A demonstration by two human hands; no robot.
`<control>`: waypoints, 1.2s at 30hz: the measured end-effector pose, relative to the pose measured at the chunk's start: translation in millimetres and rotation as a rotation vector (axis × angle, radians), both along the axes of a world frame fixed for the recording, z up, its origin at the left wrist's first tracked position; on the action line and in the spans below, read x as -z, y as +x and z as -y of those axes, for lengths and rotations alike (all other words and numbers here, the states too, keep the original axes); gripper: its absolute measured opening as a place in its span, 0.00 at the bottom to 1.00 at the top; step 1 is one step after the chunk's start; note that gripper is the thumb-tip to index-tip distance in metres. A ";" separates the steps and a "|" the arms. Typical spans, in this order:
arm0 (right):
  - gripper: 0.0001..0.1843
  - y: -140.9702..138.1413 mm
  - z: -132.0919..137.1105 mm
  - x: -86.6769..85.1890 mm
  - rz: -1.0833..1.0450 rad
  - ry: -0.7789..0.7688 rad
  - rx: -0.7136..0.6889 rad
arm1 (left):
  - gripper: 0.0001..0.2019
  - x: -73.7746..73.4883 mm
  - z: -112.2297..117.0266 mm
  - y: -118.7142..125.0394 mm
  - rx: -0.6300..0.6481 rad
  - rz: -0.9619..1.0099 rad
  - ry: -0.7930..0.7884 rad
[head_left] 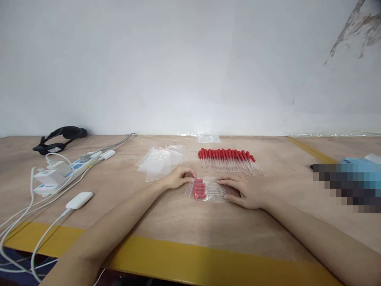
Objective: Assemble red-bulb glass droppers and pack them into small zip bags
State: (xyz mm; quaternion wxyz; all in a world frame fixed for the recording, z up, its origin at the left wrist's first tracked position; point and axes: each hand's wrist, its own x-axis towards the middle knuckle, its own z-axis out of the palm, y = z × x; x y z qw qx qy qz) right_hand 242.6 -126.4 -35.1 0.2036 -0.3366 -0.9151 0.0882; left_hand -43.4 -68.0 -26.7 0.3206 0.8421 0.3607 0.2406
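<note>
A clear zip bag (pixel 214 190) lies flat on the table in front of me, with several red-bulbed droppers (pixel 199 188) inside, bulbs to the left and thin clear tubes to the right. My left hand (pixel 179 177) has its fingers curled in a pinch at the bag's upper left edge. At the opposite end, my right hand (pixel 242 190) rests with fingers stretched out and apart, the tips touching the bag's right edge. Behind the bag, a row of loose droppers (pixel 226 154) lies side by side, red bulbs pointing toward the wall.
Several flat clear bags (pixel 160 159) overlap left of the dropper row. Another bag (pixel 208 139) lies by the wall. On the left are a power strip (pixel 74 168), white cables, a white puck-like device (pixel 79 200) and a black strap (pixel 59 139). Blue material (pixel 360 169) sits far right.
</note>
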 end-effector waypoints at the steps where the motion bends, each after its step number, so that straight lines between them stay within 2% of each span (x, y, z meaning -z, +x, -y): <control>1: 0.26 -0.1 0.1 -0.4 0.002 -0.001 -0.001 | 0.09 -0.1 -0.6 -1.7 0.006 0.017 -0.019; 5: 0.26 -0.3 0.8 -2.2 0.033 -0.004 0.010 | 0.11 -0.1 -0.2 -11.9 0.000 0.083 -0.071; 13: 0.27 0.7 -0.4 0.9 0.024 0.005 0.015 | 0.08 3.5 12.2 -17.9 0.056 0.150 -0.053; 19: 0.27 1.1 -1.8 5.1 -0.007 -0.003 0.021 | 0.08 3.9 11.0 -13.5 0.059 0.031 0.005; 24: 0.27 0.7 -1.1 3.4 0.017 -0.005 0.023 | 0.09 6.7 12.3 -4.7 -0.095 0.014 0.127; 26: 0.26 0.7 -0.7 2.4 0.024 -0.003 0.022 | 0.09 5.6 12.8 -3.7 -0.106 -0.008 0.147; 31: 0.26 0.9 -1.2 2.9 0.006 0.016 0.023 | 0.10 -0.2 9.7 -7.6 0.032 -0.061 0.051; 36: 0.26 1.0 -1.5 4.5 -0.005 0.021 0.020 | 0.08 5.0 9.6 -2.7 -0.063 0.004 0.033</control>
